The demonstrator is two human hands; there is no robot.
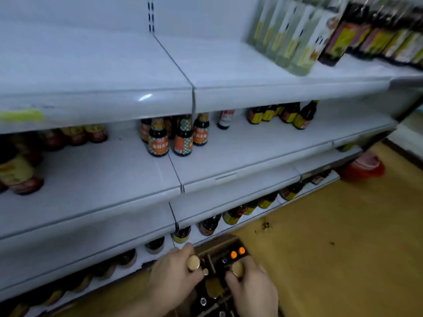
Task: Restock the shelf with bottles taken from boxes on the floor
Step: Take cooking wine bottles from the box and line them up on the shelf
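Now you empty the box (pixel 225 243).
Your left hand (pixel 174 274) and right hand (pixel 253 290) each grip a bottle (pixel 193 263); lift both straight.

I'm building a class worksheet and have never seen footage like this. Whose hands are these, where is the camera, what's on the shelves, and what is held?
No machine here: a person wears one wide-angle camera on the head, looking forward and down. Both hands reach into a cardboard box on the floor. The left hand grips one gold-capped bottle; the right hand grips a second gold-capped bottle. Ahead are white shelves: checked-label bottles on the middle one, pale bottles on the top one.
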